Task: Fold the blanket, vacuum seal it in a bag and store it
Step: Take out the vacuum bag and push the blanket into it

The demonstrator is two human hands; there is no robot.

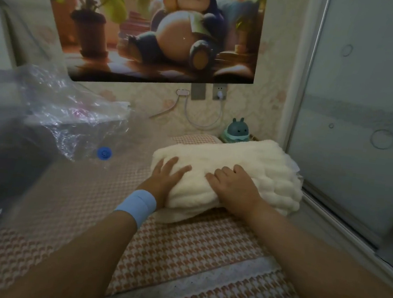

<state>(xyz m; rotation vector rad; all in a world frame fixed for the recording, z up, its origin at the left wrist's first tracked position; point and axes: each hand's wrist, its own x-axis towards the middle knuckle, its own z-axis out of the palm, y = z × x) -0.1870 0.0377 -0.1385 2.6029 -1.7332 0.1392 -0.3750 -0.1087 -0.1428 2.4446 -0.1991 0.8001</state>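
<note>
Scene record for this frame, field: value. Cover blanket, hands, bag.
blanket: cream, folded into a thick bundle, on the houndstooth bed sheet
left hand: flat on the blanket's near top
right hand: rests on the blanket beside the left
vacuum bag: clear, lying left of the blanket; blanket not in it
valve: blue, on the bag
behind blanket: teal figurine

A home bedroom. A bed (180, 255) under an orange-and-white houndstooth sheet (205, 245) fills the lower view, with a matching pillow (194, 137) at its far edge. Behind it, floral wallpaper (275, 96) carries a cartoon poster (154, 24) and a socket (219, 91) with a white cable (202, 124). A teal toy (236, 131) sits at the bed's far right corner, beside a frosted glass panel (364, 93).
</note>
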